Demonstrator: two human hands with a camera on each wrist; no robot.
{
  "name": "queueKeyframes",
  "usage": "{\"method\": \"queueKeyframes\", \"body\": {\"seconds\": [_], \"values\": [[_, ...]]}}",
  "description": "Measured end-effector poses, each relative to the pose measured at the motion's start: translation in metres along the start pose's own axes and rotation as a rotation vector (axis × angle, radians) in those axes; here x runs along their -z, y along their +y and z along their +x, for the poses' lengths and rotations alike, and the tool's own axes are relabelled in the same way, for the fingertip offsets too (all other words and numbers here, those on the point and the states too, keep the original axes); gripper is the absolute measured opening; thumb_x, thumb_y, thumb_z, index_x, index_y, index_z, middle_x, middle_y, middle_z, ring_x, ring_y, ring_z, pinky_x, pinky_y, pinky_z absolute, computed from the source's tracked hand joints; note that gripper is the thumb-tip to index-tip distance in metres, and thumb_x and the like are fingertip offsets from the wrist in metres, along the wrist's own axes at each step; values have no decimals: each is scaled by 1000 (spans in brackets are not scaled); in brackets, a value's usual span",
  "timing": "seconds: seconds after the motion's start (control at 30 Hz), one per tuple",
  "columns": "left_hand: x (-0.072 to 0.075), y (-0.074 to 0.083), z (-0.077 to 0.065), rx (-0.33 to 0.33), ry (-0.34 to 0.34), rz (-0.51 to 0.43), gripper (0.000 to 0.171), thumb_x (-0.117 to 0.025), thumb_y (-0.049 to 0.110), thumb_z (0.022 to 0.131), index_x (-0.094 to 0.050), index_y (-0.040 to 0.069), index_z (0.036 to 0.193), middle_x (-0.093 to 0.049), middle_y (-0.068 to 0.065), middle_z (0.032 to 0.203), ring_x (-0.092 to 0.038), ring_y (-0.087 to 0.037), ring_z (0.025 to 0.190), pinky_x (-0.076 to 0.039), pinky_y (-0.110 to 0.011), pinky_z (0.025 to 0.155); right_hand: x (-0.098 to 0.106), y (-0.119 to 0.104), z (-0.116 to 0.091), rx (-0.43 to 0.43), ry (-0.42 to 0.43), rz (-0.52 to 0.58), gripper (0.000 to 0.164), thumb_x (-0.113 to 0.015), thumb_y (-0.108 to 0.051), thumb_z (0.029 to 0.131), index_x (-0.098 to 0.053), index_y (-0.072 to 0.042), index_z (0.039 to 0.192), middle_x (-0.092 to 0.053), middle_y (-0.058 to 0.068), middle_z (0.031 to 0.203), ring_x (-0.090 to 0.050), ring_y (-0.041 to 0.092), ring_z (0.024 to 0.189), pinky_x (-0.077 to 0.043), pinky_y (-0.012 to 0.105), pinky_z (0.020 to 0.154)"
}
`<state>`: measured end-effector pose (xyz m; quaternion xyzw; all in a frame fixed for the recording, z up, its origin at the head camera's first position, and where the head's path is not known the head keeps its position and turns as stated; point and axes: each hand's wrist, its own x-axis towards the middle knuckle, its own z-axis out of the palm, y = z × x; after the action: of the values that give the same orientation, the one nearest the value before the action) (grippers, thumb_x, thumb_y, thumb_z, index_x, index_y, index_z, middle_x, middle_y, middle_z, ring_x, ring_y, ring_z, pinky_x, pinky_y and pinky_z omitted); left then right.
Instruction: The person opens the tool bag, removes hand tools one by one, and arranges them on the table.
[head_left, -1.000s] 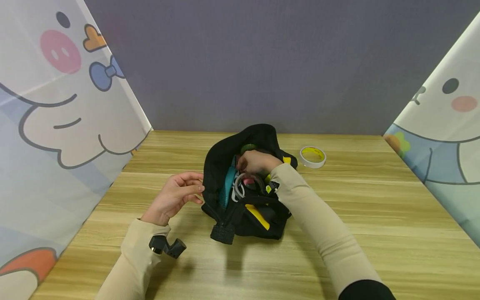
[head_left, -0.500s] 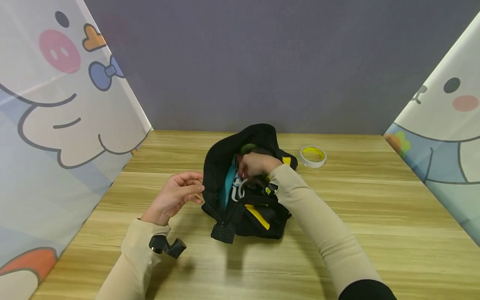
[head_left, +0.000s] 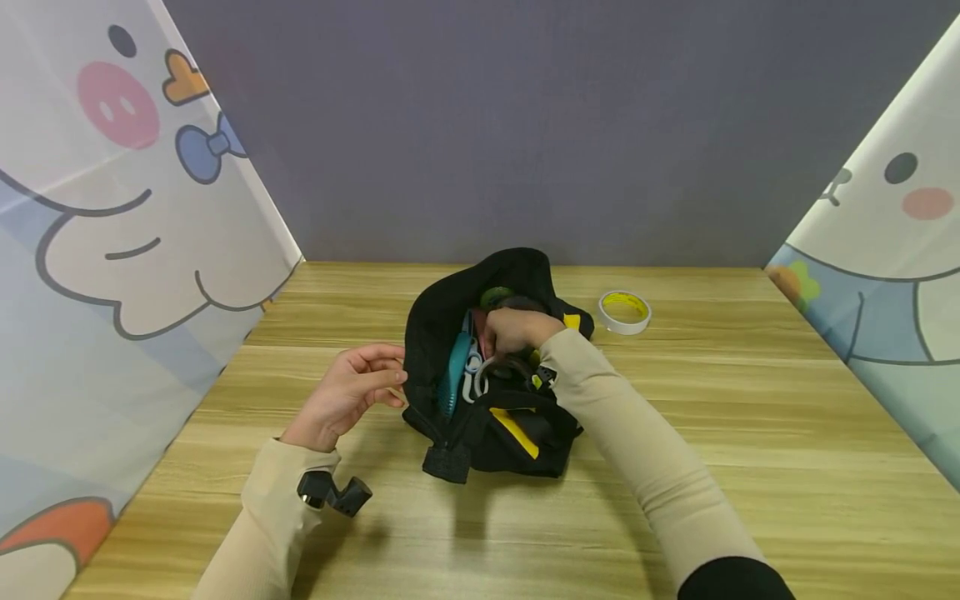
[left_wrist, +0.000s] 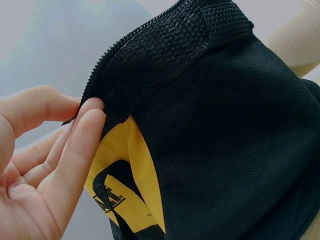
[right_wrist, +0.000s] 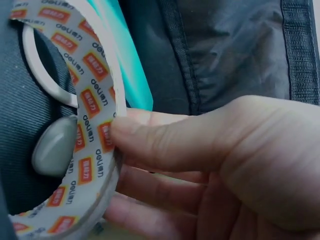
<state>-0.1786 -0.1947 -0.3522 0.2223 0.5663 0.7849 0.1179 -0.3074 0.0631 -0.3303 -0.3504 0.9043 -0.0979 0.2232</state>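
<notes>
An open black bag (head_left: 430, 342) with yellow patches stands on the table. At its left rim, my left hand (head_left: 351, 392) pinches the zippered edge; the left wrist view shows the fingertips on the zipper (left_wrist: 111, 53). My right hand (head_left: 513, 331) reaches inside the bag. In the right wrist view, its thumb and fingers pinch the rim of a tape roll (right_wrist: 90, 100) with printing on its inner side. Left of that hand lie a long teal object (head_left: 453, 375) and a white hook-shaped piece (head_left: 468, 390). Part of the roll is hidden in the head view.
Another roll of tape (head_left: 625, 313), white with a yellow core, lies on the wooden table (head_left: 750, 375) right of the bag. A grey panel (head_left: 525, 133) closes off the back. Inside the bag are a green item (head_left: 495, 297) and a smooth grey piece (right_wrist: 54, 147).
The right hand has shifted slightly within the bag. The ring of tape beneath it has turned and sunk lower, uncovering more of the white hook-shaped piece. The left hand stays at the rim.
</notes>
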Motion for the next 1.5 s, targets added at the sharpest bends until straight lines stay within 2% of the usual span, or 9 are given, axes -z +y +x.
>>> {"method": "queueKeyframes", "body": {"seconds": [0.13,0.33,0.53,0.67,0.77,0.87,1.0,1.17,1.5], "values": [[0,0,0,-5,-4,-1,31,-56,-11,93,-73,12,107,-69,-2,89,-69,-13,74,-62,-27,64,0,-1,-1,2,-23,-13,18,-67,-5,90,-72,-8,74,-53,-3,61,-41,11,56,-33,22,53],[0,0,-1,6,6,11,33,-55,-11,93,-73,13,107,-69,-1,88,-68,-12,74,-62,-27,64,1,0,-2,-19,-70,-9,15,-67,2,86,-77,-8,85,-66,0,75,-50,13,63,-41,22,56],[-1,1,-1,17,21,12,34,-55,-12,93,-73,14,105,-69,0,88,-68,-12,73,-61,-26,63,3,0,-3,-24,-43,35,6,-73,-6,88,-76,-9,84,-68,0,79,-55,13,69,-47,23,60],[-1,2,-1,21,27,10,35,-55,-12,93,-73,14,105,-69,0,87,-68,-11,72,-61,-26,63,5,1,-6,-42,-14,69,8,-73,-9,89,-72,-8,82,-63,0,76,-52,14,68,-44,23,58],[-1,2,-1,20,27,8,35,-55,-12,93,-74,15,105,-69,0,87,-68,-11,72,-61,-25,62,7,2,-8,-45,11,104,7,-72,-8,90,-70,-7,83,-61,0,77,-51,14,68,-44,23,58],[0,2,-1,18,23,7,35,-55,-12,93,-74,15,105,-69,0,87,-68,-11,72,-61,-25,62,10,3,-11,-46,22,164,5,-72,-7,90,-72,-5,86,-64,2,80,-56,14,70,-50,24,60],[0,1,-1,15,21,11,35,-54,-12,93,-73,15,105,-69,0,87,-68,-11,72,-61,-25,62,13,5,-14,-30,27,270,4,-70,-4,90,-72,-1,91,-66,4,84,-60,15,72,-57,29,64],[0,1,-1,21,29,9,34,-55,-12,94,-73,14,105,-69,0,87,-68,-11,73,-61,-25,62,20,6,-20,-1,41,376,7,-69,-2,90,-73,1,95,-68,6,85,-63,18,71,-60,36,67],[-1,2,-1,20,27,2,33,-55,-12,94,-73,14,106,-70,-1,87,-68,-11,73,-61,-25,62,31,0,-30,-31,121,448,11,-71,-9,92,-73,0,98,-69,12,85,-66,20,72,-61,33,67]]}}
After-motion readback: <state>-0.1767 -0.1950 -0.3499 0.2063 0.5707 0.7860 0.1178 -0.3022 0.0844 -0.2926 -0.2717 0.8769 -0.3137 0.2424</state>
